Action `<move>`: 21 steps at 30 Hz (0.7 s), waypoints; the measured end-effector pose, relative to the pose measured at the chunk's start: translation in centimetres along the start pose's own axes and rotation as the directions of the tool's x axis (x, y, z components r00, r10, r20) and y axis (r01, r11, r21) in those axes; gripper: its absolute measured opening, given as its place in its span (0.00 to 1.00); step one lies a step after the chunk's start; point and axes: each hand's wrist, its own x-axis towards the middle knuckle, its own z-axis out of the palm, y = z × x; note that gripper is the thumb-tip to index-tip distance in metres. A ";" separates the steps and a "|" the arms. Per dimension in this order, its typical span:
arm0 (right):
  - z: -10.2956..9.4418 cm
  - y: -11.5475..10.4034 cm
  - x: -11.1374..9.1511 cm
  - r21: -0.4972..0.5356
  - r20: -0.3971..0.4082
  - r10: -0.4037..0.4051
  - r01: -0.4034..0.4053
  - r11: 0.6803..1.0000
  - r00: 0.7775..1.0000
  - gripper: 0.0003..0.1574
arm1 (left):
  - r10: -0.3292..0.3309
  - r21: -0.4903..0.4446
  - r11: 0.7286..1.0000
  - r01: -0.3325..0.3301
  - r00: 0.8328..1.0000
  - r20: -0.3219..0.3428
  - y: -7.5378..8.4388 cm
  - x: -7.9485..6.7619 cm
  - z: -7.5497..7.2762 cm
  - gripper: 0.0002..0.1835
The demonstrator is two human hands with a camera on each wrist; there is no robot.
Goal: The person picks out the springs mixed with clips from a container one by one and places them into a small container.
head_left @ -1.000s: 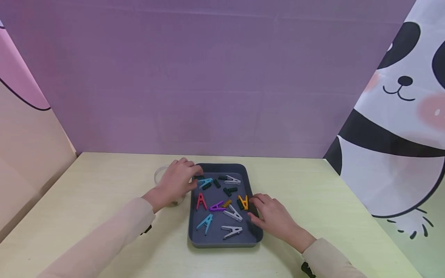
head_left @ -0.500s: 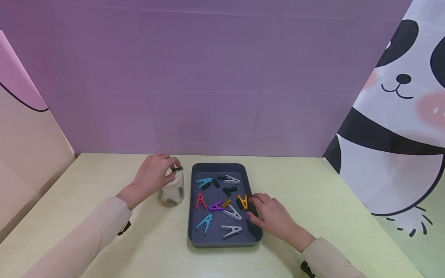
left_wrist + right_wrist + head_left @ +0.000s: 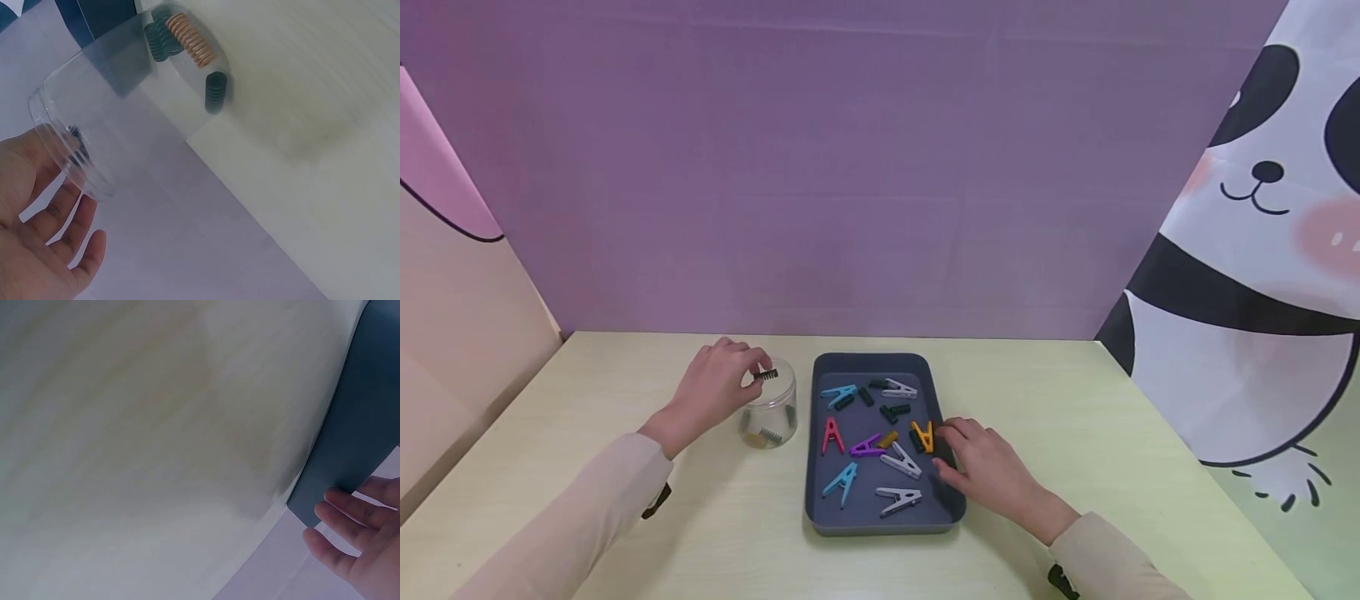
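My left hand [image 3: 715,385] pinches a small dark coil spring [image 3: 767,375] between thumb and fingertips at the mouth of a clear jar [image 3: 784,417]. In the left wrist view, the held spring [image 3: 78,147] shows through the jar's rim. A copper-coloured spring [image 3: 190,40] and several dark springs [image 3: 215,92] lie at the jar's bottom. My right hand [image 3: 992,467] rests on the right rim of a grey tray [image 3: 880,528], its fingers relaxed. From the right wrist, fingers [image 3: 350,509] appear loosely bent beside the tray's dark outer wall [image 3: 356,412].
Inside the tray lie several plastic clips, among them a red clip [image 3: 832,435], a purple clip [image 3: 867,447], an orange clip [image 3: 927,437] and a white clip [image 3: 901,497]. Several dark springs [image 3: 866,396] and a yellow spring [image 3: 888,439] lie among them. A purple backdrop [image 3: 850,167] stands behind.
The left hand has moved left from the tray's far left corner to the jar, carrying a dark spring, and has lowered slightly over its mouth. The right hand has stayed on the tray.
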 end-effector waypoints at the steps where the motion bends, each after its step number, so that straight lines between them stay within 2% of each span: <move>1: 0.0 0.0 0.0 0.002 0.001 0.000 0.000 1.000 1.000 0.24 | -0.006 -0.003 1.000 0.006 1.000 0.006 0.0 0.0 0.1 0.09; 6: 0.0 -0.1 0.0 0.006 0.004 0.002 -0.002 1.000 1.000 0.24 | -0.029 -0.017 0.999 0.029 0.999 0.017 0.0 0.0 0.2 0.09; 13: 0.1 0.0 0.0 0.004 -0.007 -0.004 0.004 1.000 1.000 0.24 | -0.021 -0.024 0.999 0.021 1.000 -0.014 -0.1 0.1 0.6 0.09; 21: 0.2 0.1 0.0 0.005 -0.013 -0.008 0.008 1.000 1.000 0.24 | -0.034 -0.016 0.999 0.035 0.999 0.021 -0.1 0.1 0.5 0.10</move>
